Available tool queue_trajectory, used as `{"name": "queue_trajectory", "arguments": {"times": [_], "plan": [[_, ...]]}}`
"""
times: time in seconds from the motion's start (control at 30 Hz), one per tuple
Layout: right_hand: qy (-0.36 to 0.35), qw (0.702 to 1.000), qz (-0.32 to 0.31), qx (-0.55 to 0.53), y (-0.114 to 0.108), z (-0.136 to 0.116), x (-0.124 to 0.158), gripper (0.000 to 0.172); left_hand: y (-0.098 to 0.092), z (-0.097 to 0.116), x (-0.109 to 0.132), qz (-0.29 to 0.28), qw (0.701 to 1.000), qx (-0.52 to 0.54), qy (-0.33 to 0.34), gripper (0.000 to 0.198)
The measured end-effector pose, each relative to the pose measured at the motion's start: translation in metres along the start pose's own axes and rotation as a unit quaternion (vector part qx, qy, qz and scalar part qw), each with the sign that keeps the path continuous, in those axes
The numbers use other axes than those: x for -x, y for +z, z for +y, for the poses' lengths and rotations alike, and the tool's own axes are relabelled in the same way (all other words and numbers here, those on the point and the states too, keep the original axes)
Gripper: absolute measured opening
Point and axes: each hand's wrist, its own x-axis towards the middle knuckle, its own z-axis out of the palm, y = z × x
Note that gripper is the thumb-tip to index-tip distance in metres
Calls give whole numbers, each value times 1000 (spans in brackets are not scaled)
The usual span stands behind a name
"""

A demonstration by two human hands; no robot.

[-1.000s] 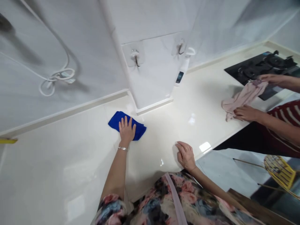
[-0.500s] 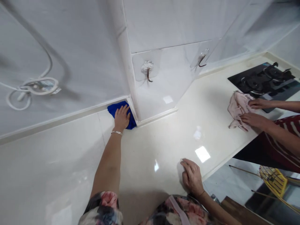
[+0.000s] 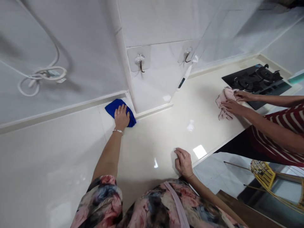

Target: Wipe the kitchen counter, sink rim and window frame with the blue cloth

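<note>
A blue cloth [image 3: 115, 107] lies on the pale counter [image 3: 152, 136], by the foot of the wall corner. My left hand [image 3: 122, 116] presses down on it with the fingers curved over the fabric, and a silver bangle circles the wrist. Near the counter's front edge, my right hand [image 3: 183, 162] rests on the surface. Its fingers are curled and together, and no object shows in them.
A co-worker's hands [image 3: 234, 107] hold a pink cloth [image 3: 224, 98] at the right, beside a black gas hob [image 3: 254, 80]. Two hooks [image 3: 141, 63] stick to the projecting wall. A looped white cable [image 3: 45, 76] hangs left. A yellow woven chair [image 3: 262, 174] stands below.
The view has shifted slightly. My left hand and the blue cloth have pulled a little away from the wall corner. At the right, the co-worker's hands remain on the pink cloth.
</note>
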Motion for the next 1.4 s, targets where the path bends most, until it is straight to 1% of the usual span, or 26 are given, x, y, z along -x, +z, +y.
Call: {"name": "queue_trajectory", "arguments": {"times": [0.13,0.2,0.3,0.37,0.43,0.5,0.53,0.6,0.67,0.73,0.83,0.87,0.93,1.03,1.13,1.23,1.4], "plan": [[-1,1000,-2,-7,4,3,2,52,1,32,72,4,1000,-17,-8,70],[-3,1000,0,-10,7,3,2,52,6,55,106,-6,1000,-21,2,70],[-4,1000,5,-13,10,3,0,52,20,96,150,-26,999,-15,33,72],[-2,1000,5,-17,12,3,-3,54,34,126,175,-37,997,-2,72,71],[3,1000,2,-23,13,3,-5,56,48,155,200,-43,991,13,129,69],[6,1000,1,-28,13,3,-6,60,58,177,224,-46,980,27,190,70],[5,1000,3,-31,13,3,-6,62,61,183,235,-48,975,28,214,71],[-5,999,18,-38,13,4,-5,62,61,188,252,-59,966,22,251,71],[-22,998,44,-49,14,5,-3,55,54,181,264,-79,956,9,283,68],[-27,995,72,-61,14,5,-1,50,44,169,270,-108,942,-1,318,66],[-4,993,89,-73,15,4,0,51,33,157,267,-145,926,-2,348,65],[4,994,86,-74,15,4,0,51,31,157,262,-151,926,-1,346,65],[10,994,72,-76,14,3,-1,50,33,162,244,-151,932,-2,329,64],[14,996,55,-73,11,2,-1,52,46,176,201,-145,942,-2,303,62],[23,996,46,-68,10,2,0,60,62,189,153,-164,937,3,310,61],[30,997,37,-66,9,0,0,61,75,201,108,-170,939,0,299,60],[22,995,55,-77,9,-3,-2,59,92,220,47,-170,950,-9,261,61]]}}
